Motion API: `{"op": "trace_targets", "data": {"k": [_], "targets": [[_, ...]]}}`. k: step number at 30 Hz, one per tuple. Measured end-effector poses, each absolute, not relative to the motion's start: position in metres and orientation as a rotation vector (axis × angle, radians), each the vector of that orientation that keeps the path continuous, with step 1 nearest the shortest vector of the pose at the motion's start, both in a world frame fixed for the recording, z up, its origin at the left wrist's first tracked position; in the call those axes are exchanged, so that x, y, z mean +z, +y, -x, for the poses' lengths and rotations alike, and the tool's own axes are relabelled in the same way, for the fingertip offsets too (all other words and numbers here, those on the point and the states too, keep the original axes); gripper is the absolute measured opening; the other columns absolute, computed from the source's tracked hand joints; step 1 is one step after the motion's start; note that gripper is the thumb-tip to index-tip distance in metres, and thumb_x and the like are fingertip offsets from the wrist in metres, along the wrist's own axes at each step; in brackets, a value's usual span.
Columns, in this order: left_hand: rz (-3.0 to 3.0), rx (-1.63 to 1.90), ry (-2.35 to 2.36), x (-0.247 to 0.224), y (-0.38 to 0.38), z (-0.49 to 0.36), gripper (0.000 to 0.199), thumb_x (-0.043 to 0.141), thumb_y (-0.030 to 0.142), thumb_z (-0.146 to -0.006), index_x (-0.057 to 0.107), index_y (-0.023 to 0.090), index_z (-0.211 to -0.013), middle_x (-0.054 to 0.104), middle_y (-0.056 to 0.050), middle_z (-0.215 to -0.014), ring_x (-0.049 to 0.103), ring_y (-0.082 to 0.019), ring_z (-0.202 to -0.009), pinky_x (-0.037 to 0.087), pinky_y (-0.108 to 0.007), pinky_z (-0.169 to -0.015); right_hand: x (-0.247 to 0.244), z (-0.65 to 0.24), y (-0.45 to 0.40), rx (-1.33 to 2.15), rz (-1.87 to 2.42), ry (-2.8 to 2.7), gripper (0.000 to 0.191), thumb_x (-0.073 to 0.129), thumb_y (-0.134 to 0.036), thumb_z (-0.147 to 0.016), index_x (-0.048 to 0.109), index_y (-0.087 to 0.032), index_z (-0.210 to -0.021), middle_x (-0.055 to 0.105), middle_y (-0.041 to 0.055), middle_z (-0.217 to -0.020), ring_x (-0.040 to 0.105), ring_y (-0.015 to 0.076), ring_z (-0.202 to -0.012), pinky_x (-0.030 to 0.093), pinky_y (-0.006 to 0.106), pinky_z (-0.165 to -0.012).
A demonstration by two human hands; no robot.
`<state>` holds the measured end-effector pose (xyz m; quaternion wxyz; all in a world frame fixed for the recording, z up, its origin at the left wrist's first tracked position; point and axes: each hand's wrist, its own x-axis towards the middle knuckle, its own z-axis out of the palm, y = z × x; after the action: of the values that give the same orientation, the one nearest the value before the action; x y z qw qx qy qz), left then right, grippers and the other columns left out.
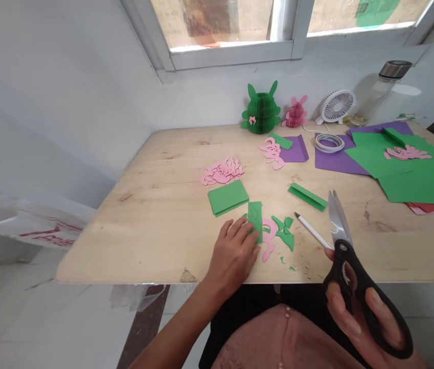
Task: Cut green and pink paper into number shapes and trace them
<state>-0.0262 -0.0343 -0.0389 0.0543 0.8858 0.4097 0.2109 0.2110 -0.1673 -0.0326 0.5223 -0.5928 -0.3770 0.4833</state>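
My left hand (234,251) rests at the table's front edge, thumb and forefinger closed at the lower end of a small folded green paper (255,215) with a pencilled outline. The other fingers lie curved on the table. A curly pink paper cutout (268,249) and green paper scraps (287,237) lie just right of it. My right hand (346,312) holds black-handled scissors (342,247), fingers through the loops, with the blades pointing up and slightly parted. Beside the blades lies a white pen (313,230).
Folded green papers (228,197) lie behind my left hand, near a pile of pink cutouts (222,171). Green sheets (420,179), purple paper (336,161) and tape rolls (329,143) lie at right. A green paper rabbit (262,113), pink rabbit (296,114), fan (337,106) and bottle (378,92) stand behind.
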Motion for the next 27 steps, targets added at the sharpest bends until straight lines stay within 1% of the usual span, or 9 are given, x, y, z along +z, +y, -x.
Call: {"op": "trace_targets", "data": {"k": [3, 6, 10, 13, 18, 21, 23, 25, 27], "targets": [[-2.719, 0.571, 1.228, -0.042, -0.032, 0.026, 0.021, 0.05, 0.017, -0.088, 0.066, 0.018, -0.1, 0.069, -0.011, -0.11, 0.056, -0.029, -0.116, 0.037, -0.052, -0.104, -0.033, -0.211, -0.162, 1.233, 1.361, -0.784, 0.052, 0.048, -0.06, -0.084, 0.059, -0.035, -0.128, 0.065, 0.0061, -0.069, 0.051, 0.0185, -0.045, 0.048, 0.034, -0.043], [-2.754, 0.564, 1.206, -0.046, -0.033, 0.027, 0.021, 0.048, 0.016, -0.089, 0.066, 0.017, -0.099, 0.07, -0.011, -0.107, 0.057, -0.029, -0.115, 0.036, -0.052, -0.104, -0.032, -0.208, -0.163, 1.313, 1.272, -0.658, 0.052, 0.052, -0.057, -0.083, 0.057, -0.032, -0.128, 0.06, 0.0039, -0.067, 0.044, 0.0145, -0.044, 0.043, 0.03, -0.043], [-2.764, 0.594, 1.178, -0.044, -0.036, 0.028, 0.022, 0.047, 0.016, -0.089, 0.066, 0.017, -0.101, 0.07, -0.01, -0.109, 0.056, -0.029, -0.117, 0.035, -0.05, -0.104, -0.024, -0.203, -0.162, 1.407, 1.205, -0.596, 0.05, 0.057, -0.048, -0.084, 0.053, -0.03, -0.131, 0.06, 0.003, -0.072, 0.043, 0.0108, -0.047, 0.039, 0.025, -0.044], [-2.718, 0.631, 1.229, -0.037, -0.033, 0.03, 0.023, 0.047, 0.016, -0.089, 0.065, 0.016, -0.103, 0.069, -0.01, -0.113, 0.055, -0.029, -0.118, 0.037, -0.049, -0.103, -0.02, -0.203, -0.157, 1.384, 1.206, -0.686, 0.053, 0.06, -0.049, -0.082, 0.052, -0.028, -0.131, 0.061, 0.0025, -0.071, 0.041, 0.01, -0.045, 0.037, 0.024, -0.043], [-2.725, 0.517, 1.201, -0.03, -0.022, 0.032, 0.02, 0.048, 0.017, -0.087, 0.065, 0.018, -0.098, 0.07, -0.01, -0.106, 0.055, -0.029, -0.115, 0.036, -0.051, -0.102, -0.023, -0.218, -0.149, 1.245, 1.395, -0.848, 0.05, 0.069, -0.045, -0.077, 0.06, -0.021, -0.119, 0.064, 0.0034, -0.07, 0.043, 0.0094, -0.042, 0.037, 0.024, -0.04], [-2.738, 0.452, 1.154, -0.029, -0.02, 0.033, 0.02, 0.05, 0.018, -0.086, 0.066, 0.019, -0.098, 0.07, -0.01, -0.106, 0.054, -0.03, -0.116, 0.034, -0.052, -0.103, -0.019, -0.231, -0.147, 1.049, 1.624, -0.912, 0.055, 0.074, -0.042, -0.071, 0.062, -0.023, -0.121, 0.066, 0.0018, -0.07, 0.047, 0.0103, -0.043, 0.042, 0.023, -0.04], [-2.738, 0.442, 1.144, -0.03, -0.021, 0.033, 0.02, 0.05, 0.019, -0.086, 0.066, 0.018, -0.098, 0.069, -0.01, -0.109, 0.054, -0.03, -0.116, 0.034, -0.053, -0.103, -0.015, -0.241, -0.144, 0.883, 1.766, -0.99, 0.057, 0.074, -0.044, -0.069, 0.063, -0.026, -0.122, 0.07, 0.0019, -0.075, 0.057, 0.0139, -0.05, 0.049, 0.025, -0.045], [-2.733, 0.446, 1.142, -0.031, -0.023, 0.034, 0.02, 0.05, 0.018, -0.086, 0.066, 0.018, -0.099, 0.069, -0.011, -0.109, 0.054, -0.03, -0.116, 0.034, -0.052, -0.103, -0.011, -0.253, -0.139, 0.701, 1.894, -1.108, 0.056, 0.073, -0.046, -0.069, 0.064, -0.029, -0.122, 0.074, 0.0031, -0.093, 0.069, 0.0218, -0.072, 0.056, 0.029, -0.061], [-2.725, 0.468, 1.145, -0.031, -0.024, 0.034, 0.021, 0.05, 0.018, -0.086, 0.066, 0.019, -0.098, 0.069, -0.011, -0.108, 0.054, -0.03, -0.116, 0.034, -0.052, -0.102, -0.01, -0.265, -0.132, 0.495, 2.031, -1.243, 0.054, 0.067, -0.047, -0.073, 0.063, -0.03, -0.124, 0.071, 0.0023, -0.113, 0.069, 0.028, -0.097, 0.056, 0.034, -0.079]]}}
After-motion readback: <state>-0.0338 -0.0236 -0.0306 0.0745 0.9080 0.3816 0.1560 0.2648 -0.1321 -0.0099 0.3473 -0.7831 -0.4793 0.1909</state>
